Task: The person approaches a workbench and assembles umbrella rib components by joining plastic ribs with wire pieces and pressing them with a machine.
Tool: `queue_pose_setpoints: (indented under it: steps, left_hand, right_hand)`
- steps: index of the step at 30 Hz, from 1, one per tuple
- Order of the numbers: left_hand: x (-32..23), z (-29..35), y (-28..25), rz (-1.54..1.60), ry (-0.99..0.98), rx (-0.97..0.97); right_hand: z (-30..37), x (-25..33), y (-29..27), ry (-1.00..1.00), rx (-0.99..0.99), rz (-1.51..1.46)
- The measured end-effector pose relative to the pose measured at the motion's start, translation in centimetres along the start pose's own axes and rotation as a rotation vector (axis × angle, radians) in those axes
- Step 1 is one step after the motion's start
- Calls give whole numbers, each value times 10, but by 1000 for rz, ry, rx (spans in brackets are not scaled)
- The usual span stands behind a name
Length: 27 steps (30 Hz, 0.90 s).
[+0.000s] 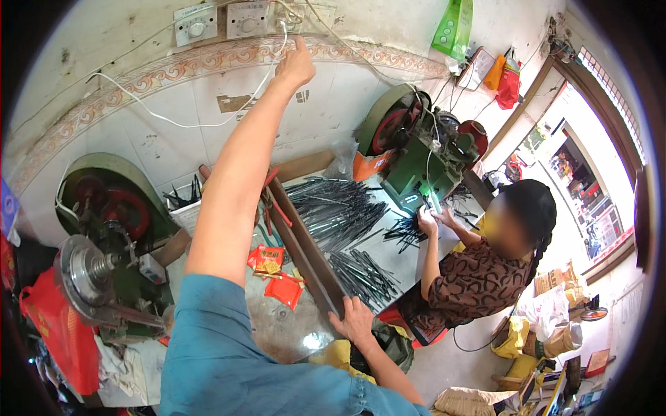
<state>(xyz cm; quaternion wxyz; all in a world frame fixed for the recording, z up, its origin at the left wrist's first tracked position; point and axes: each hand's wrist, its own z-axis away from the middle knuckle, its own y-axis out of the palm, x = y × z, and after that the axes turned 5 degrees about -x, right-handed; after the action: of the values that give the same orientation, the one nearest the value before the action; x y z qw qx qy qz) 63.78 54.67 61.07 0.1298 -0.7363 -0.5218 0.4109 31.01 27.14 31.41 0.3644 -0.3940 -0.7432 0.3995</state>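
Observation:
My left hand [296, 66] reaches far up the wall, its index finger stretched toward a wall socket [290, 19] with a white plug and cable; the other fingers look curled, and nothing shows in them. Whether the fingertip touches the socket, I cannot tell. Lower down, my right hand [355, 319] rests with spread fingers on the end of a wooden board [305, 253] that edges the worktable. Beyond that board lie heaps of thin black rods [336, 211] and a smaller bundle of them [364, 277].
At right a person [479, 267] in a patterned shirt sits holding something small at a green machine [423, 166]. Another machine [104, 201] with a metal wheel stands at left. Red packets [281, 288] and red-handled pliers [277, 208] lie nearby. Two dial plates [196, 26] are on the wall.

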Motion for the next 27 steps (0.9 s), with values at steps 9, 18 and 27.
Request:
queue_pose_setpoints:
  steps: [9,18,27]
  left_hand:
    - [-4,-29,23,-14,-140,-30]
    - [-1,-49,25,-79,-191,11]
    - [16,-59,43,-110,-183,-42]
  right_hand:
    - [0,-4,-1,76,-36,-73]
    - [2,-6,-1,82,-25,-63]
    - [-4,-7,-2,89,24,-36]
